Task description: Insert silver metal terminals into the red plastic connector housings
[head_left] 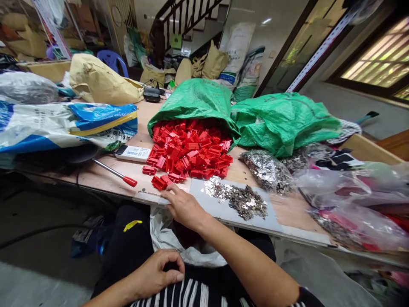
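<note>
A heap of small red plastic housings point(191, 149) spills from the mouth of a green woven sack point(198, 98) onto the table. My right hand point(185, 209) reaches across the table's near edge with fingers stretched out, its fingertips close to a few loose housings; whether they touch is unclear. Just right of it, small shiny metal pieces point(244, 200) lie on a grey board point(200, 189). My left hand point(164, 268) is low over my lap, thumb and fingers pinched together; anything between them is hidden. Below the table edge, between the hands, is an open white bag point(158, 230).
A red-handled metal lever point(128, 180) and a white device point(132, 153) are left of the heap. On the right lie another green sack point(284, 119), a clear bag of metal pieces point(266, 168) and more plastic bags point(358, 187). A blue-white sack point(41, 123) covers the left side.
</note>
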Demonstrator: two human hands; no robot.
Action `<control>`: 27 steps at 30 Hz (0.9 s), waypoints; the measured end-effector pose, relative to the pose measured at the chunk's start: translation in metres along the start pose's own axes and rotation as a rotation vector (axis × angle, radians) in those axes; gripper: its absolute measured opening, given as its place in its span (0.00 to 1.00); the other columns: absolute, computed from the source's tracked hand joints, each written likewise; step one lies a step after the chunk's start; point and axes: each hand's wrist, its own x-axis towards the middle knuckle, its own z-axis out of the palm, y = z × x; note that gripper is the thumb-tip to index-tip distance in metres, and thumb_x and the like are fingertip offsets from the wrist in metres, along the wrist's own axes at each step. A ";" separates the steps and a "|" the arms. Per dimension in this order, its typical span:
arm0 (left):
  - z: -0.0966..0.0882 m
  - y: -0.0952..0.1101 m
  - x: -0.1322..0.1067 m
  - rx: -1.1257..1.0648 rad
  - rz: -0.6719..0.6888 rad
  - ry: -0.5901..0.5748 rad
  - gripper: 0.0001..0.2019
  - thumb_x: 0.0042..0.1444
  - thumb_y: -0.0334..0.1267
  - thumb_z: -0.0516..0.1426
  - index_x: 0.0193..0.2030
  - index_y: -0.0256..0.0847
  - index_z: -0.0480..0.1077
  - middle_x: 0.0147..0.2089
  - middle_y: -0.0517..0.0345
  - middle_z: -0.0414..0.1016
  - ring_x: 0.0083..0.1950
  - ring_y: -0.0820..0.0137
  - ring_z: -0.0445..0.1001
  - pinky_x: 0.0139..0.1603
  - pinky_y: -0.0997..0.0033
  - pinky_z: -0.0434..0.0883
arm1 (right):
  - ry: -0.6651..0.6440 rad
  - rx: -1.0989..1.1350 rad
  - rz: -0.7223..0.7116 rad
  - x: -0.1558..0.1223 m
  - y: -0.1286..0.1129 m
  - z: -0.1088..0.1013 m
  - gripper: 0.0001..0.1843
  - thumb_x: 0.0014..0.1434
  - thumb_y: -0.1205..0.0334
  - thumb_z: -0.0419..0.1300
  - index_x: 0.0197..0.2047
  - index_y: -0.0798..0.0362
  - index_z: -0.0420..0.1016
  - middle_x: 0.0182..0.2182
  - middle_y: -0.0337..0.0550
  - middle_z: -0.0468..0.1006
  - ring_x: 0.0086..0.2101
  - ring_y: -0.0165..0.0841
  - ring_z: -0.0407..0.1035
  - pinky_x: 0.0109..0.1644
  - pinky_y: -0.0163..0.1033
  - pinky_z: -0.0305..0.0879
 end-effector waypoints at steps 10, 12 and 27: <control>0.002 -0.005 -0.001 -0.077 -0.001 -0.025 0.18 0.50 0.55 0.60 0.35 0.40 0.75 0.34 0.56 0.75 0.38 0.66 0.69 0.40 0.71 0.63 | 0.030 -0.359 0.138 0.053 -0.003 0.022 0.11 0.68 0.65 0.47 0.45 0.51 0.70 0.43 0.45 0.69 0.39 0.35 0.68 0.36 0.38 0.70; 0.001 -0.005 -0.002 -0.106 -0.015 -0.024 0.18 0.49 0.54 0.61 0.34 0.40 0.75 0.33 0.57 0.74 0.37 0.66 0.68 0.39 0.71 0.63 | 0.052 -0.353 0.114 0.052 -0.002 0.020 0.11 0.68 0.65 0.47 0.45 0.52 0.70 0.43 0.44 0.69 0.39 0.35 0.69 0.36 0.38 0.70; -0.004 0.029 0.035 -1.098 0.016 0.382 0.17 0.58 0.40 0.59 0.55 0.48 0.66 0.44 0.59 0.76 0.42 0.72 0.76 0.46 0.68 0.74 | -0.002 0.378 0.099 -0.073 -0.001 -0.011 0.07 0.57 0.70 0.62 0.40 0.52 0.74 0.35 0.39 0.71 0.39 0.30 0.68 0.45 0.32 0.62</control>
